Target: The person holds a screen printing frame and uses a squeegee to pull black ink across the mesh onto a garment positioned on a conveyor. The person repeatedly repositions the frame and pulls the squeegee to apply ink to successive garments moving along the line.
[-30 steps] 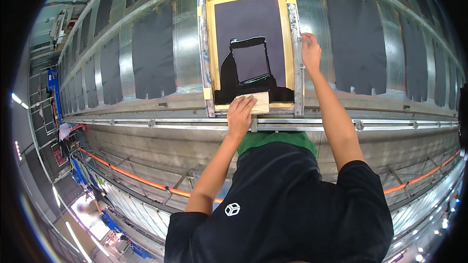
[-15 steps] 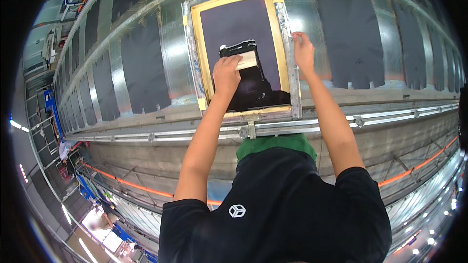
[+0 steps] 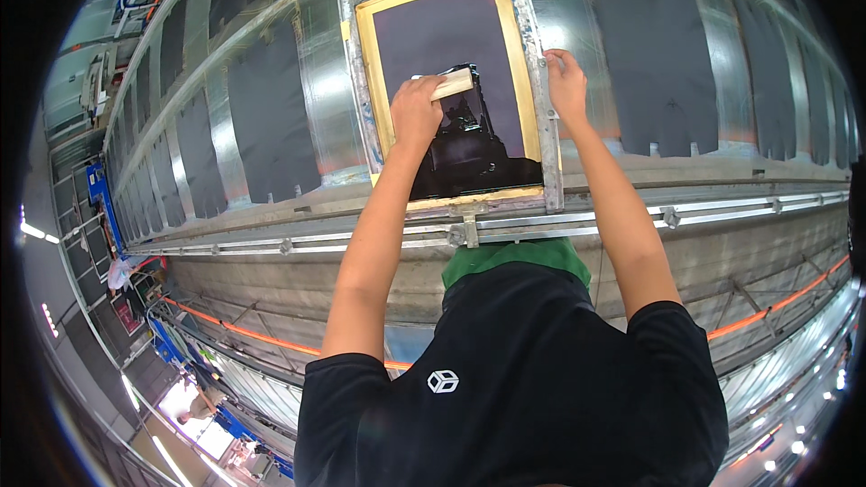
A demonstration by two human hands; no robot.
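Note:
A screen printing frame (image 3: pixel 551 180) with yellow-taped inner edges lies on the long table, its mesh (image 3: pixel 433 32) dark purple-grey. Glossy black ink (image 3: pixel 465 176) covers the lower part and a block reaching up the middle. My left hand (image 3: pixel 417 113) is closed on a pale wooden squeegee (image 3: pixel 456 82) at the top of that inked block; the squeegee's working edge is hard to make out. My right hand (image 3: pixel 566 86) has its fingers curled on the metal frame's right edge.
The long metal table (image 3: pixel 618 45) carries rows of dark grey panels (image 3: pixel 654 81) on both sides of the frame. A metal rail (image 3: pixel 577 227) runs along its near edge. Orange tubing (image 3: pixel 244 329) and metal structures lie beyond my body. A blurred person (image 3: pixel 194 406) is at the far lower left.
My left hand and the squeegee have moved up from the frame's lower edge to the top of the inked block. Ink now fills the formerly bare square there. My right hand stays on the frame.

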